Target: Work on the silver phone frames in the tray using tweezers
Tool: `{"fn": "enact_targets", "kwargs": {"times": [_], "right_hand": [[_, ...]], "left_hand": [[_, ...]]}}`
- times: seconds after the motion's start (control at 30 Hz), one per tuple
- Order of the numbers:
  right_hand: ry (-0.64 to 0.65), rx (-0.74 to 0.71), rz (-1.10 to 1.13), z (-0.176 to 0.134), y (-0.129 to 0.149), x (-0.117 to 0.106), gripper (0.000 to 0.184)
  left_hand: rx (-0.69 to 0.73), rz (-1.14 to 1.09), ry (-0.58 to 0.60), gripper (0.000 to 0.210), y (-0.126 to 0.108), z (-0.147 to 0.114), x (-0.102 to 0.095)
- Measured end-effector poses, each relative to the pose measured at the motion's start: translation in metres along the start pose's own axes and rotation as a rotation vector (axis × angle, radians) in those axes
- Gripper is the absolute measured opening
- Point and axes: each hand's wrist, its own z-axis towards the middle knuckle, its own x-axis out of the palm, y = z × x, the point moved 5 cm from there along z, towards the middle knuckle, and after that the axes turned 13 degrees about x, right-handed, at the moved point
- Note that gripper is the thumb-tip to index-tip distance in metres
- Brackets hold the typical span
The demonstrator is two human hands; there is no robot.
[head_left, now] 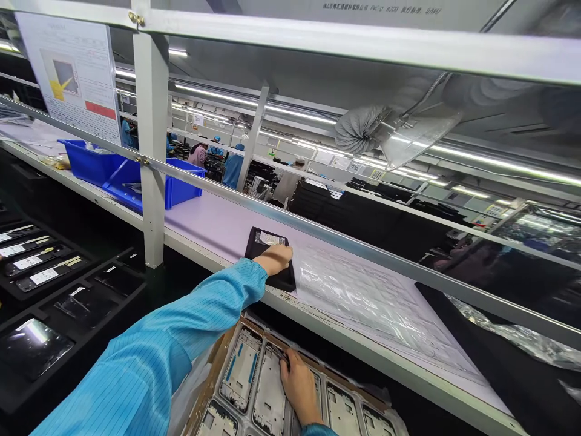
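Observation:
My left hand (pixel 275 259), in a blue striped sleeve, reaches up to the shelf over a small black open box (pixel 284 281). Its fingers are closed and curl down into the box, so what they hold is hidden. A pale label strip (pixel 269 238) lies at the box's far end. Below the shelf, a clear plastic tray (pixel 246 407) in a cardboard carton holds several metal phone frames. My right hand (pixel 300 387) is at one phone frame (pixel 269 393), its fingers bent over the frame's upper right edge. Blue strips mark the phone frame (pixel 240 366) to its left.
Clear plastic sheets (pixel 363 297) lie on the shelf (pixel 218 215) right of the box. Blue bins (pixel 184 184) stand left, behind a white post (pixel 154 151). A metal rail (pixel 254 200) crosses above the shelf. Black trays (pixel 97 315) with dark panels sit lower left. People work farther back.

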Motion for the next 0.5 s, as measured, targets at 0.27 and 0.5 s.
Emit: {"fn": "enact_targets", "kwargs": {"times": [0.27,0.5], "right_hand": [[0.046,0.024,-0.004,-0.002,0.001,-0.001,0.038],[-0.01,0.033,-0.019,-0.002,0.004,-0.005,0.037]], "left_hand": [[-0.053,-0.125,0.016,0.021,0.005,-0.009,-0.008],[-0.042,-0.327,-0.135,0.018,0.009,-0.01,-0.011]]}}
